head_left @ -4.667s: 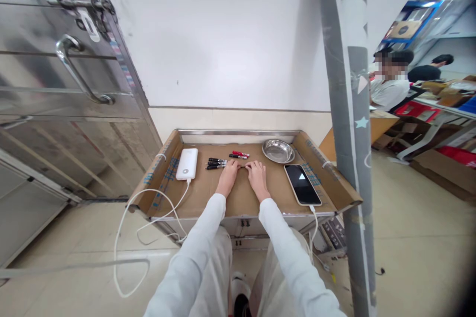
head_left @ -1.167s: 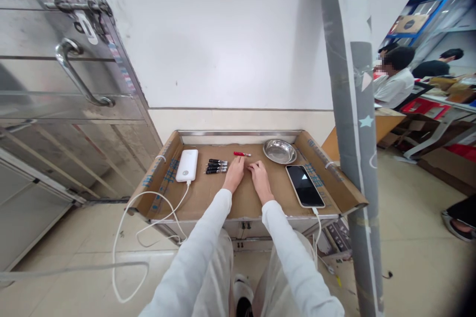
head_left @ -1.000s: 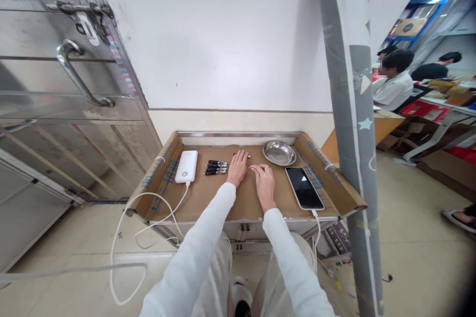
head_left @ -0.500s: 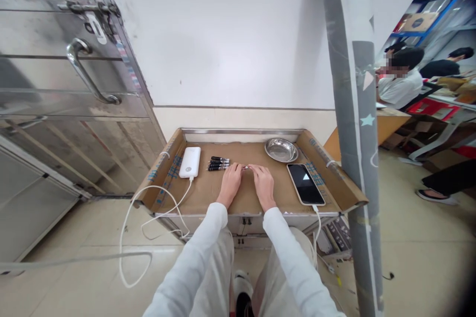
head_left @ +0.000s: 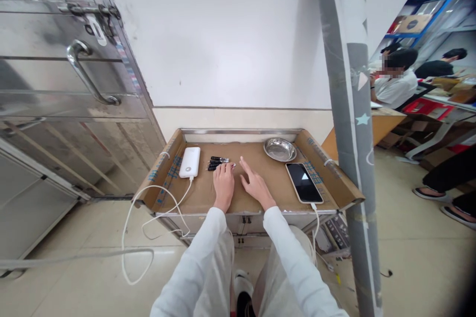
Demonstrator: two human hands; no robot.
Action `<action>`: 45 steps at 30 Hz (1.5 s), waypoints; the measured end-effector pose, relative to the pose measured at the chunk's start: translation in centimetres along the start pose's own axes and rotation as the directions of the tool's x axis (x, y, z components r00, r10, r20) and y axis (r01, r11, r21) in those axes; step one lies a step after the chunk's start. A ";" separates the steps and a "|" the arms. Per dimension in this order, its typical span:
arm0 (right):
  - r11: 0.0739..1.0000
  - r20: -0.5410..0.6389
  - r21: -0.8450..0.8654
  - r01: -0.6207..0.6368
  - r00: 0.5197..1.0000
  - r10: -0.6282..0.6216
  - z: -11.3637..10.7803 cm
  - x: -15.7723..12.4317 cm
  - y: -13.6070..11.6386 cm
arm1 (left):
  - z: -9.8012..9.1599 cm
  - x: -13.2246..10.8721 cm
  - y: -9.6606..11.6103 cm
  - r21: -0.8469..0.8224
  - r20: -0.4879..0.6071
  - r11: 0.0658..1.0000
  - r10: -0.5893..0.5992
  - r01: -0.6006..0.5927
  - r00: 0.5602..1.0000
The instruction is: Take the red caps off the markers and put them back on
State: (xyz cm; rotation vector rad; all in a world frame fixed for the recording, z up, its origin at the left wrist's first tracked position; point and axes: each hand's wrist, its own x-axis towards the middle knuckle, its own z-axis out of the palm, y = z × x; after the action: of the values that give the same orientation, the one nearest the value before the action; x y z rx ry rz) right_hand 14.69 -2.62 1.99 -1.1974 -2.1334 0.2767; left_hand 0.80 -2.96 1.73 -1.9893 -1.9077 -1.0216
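Several black pens (head_left: 217, 159) with silver-white ends lie side by side on the cardboard-lined tabletop (head_left: 201, 198). My left hand (head_left: 223, 184) is at their right end with its fingers closed on a pen. Only a small pale and reddish end of it shows by the fingertips, and the fingers hide the rest. To the right, my right hand (head_left: 256, 185) hovers over the cardboard with its fingers stretched and the thumb apart, holding nothing.
A white power bank (head_left: 190, 162) with a cable lies left of the pens. At the back right stands a round metal bowl (head_left: 279, 149), with a plugged-in phone (head_left: 304, 183) in front of it. A wrapped pole (head_left: 353, 133) rises beside the table. People sit farther right.
My hands have come apart. The left moved left toward the pens with the held pen; the right let go and spread its fingers.
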 end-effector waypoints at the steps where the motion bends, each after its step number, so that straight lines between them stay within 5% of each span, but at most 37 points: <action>1: 0.999 -0.009 -0.032 -0.028 1.000 0.028 0.2 -0.1 0.2 | -0.2 -0.2 -0.1 0.051 -0.018 0.997 -0.049 0.050 0.999; 6: 0.953 -0.072 -0.238 -0.190 0.981 0.178 1.3 -0.8 1.8 | 0.2 -0.8 -0.8 0.207 -0.007 0.967 -0.152 0.150 0.988; 11: 0.931 -0.052 -0.302 -0.206 0.979 0.200 1.6 -1.5 2.3 | 0.8 -0.5 -1.0 0.164 0.023 0.977 -0.144 0.139 0.989; 15: 0.926 -0.051 -0.305 -0.223 0.975 0.217 1.4 -1.9 2.1 | 0.8 -0.4 -0.8 -0.031 0.118 0.998 0.058 -0.055 0.991; 20: 0.918 -0.049 -0.313 -0.242 0.970 0.239 1.2 -2.3 2.0 | 0.8 -0.6 -0.6 -0.211 0.274 0.952 0.276 -0.223 0.921; 33: 0.922 -0.074 -0.293 -0.254 0.967 0.243 1.0 -2.3 1.6 | 0.6 -0.7 -0.4 -0.189 0.301 0.964 0.237 -0.186 0.924; 37: 0.925 -0.072 -0.277 -0.261 0.965 0.251 0.9 -2.3 1.5 | -0.7 -0.6 -0.7 0.002 0.170 0.999 0.040 -0.041 0.985; 40: 0.929 -0.069 -0.264 -0.259 0.966 0.250 0.8 -2.3 1.4 | -1.6 -0.4 -2.5 0.106 0.077 0.985 -0.148 0.140 0.986; 42: 0.933 -0.082 -0.248 -0.262 0.965 0.249 0.7 -2.2 1.2 | -2.0 -0.3 -4.0 0.153 0.127 0.982 -0.128 0.108 0.984; 45: 0.950 -0.109 -0.178 -0.255 0.965 0.239 0.6 -1.9 0.9 | -2.6 -0.2 -6.0 0.110 0.271 0.990 0.054 -0.086 0.961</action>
State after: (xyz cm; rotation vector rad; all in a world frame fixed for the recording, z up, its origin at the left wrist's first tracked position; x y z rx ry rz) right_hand 15.64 -3.59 0.22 -1.5638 -1.9695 0.1282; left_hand -5.67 -3.77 1.61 -2.1988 -1.9573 -0.6286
